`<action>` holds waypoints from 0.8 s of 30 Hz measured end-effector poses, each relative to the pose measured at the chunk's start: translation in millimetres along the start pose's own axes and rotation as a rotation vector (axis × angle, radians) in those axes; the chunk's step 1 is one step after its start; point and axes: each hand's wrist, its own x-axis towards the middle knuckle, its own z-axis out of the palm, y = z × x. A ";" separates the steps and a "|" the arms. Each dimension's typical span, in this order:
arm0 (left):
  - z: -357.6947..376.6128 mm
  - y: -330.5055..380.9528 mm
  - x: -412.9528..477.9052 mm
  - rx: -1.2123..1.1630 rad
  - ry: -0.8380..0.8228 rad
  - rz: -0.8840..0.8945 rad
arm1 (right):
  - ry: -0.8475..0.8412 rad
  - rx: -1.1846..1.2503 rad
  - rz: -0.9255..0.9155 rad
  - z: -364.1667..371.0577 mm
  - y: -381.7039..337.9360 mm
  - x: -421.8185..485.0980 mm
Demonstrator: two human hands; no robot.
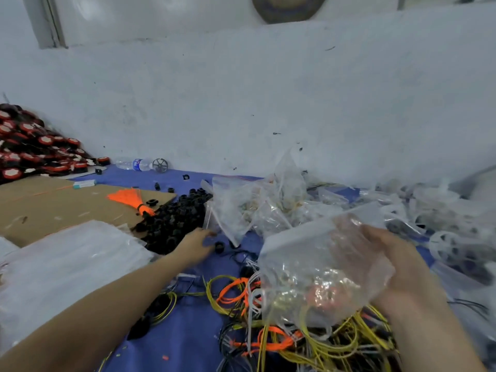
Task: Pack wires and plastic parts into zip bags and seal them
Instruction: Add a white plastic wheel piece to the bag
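Note:
My right hand point(394, 261) holds a clear zip bag point(316, 267) with orange and yellow wires inside, lifted above a tangle of yellow, orange, white and black wires point(303, 336) on the blue cloth. My left hand point(196, 245) reaches forward to the edge of a heap of black plastic parts point(177, 216), its fingertips curled down beside a loose black part point(219, 247). Whether it grips anything is hidden by the hand itself. A pile of filled clear bags point(257, 205) lies behind.
A stack of empty zip bags point(67, 267) lies at the left on cardboard point(53, 205). An orange cable-tie bundle point(131, 200), a water bottle point(134, 164) and red-and-black discs point(32, 146) sit far left. White plastic wheels and bags point(451, 237) crowd the right. A wall rises behind.

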 end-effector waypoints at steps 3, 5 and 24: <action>20.5 -7.0 4.3 0.131 0.056 0.127 | 0.031 -0.101 -0.088 -12.4 -15.7 -4.4; 24.5 -1.8 3.8 0.111 0.102 0.206 | 0.077 -0.156 -0.170 -16.4 -20.7 -6.1; -56.5 244.9 -143.9 -1.278 0.096 0.347 | -0.171 -0.941 -0.555 32.0 -4.4 -42.9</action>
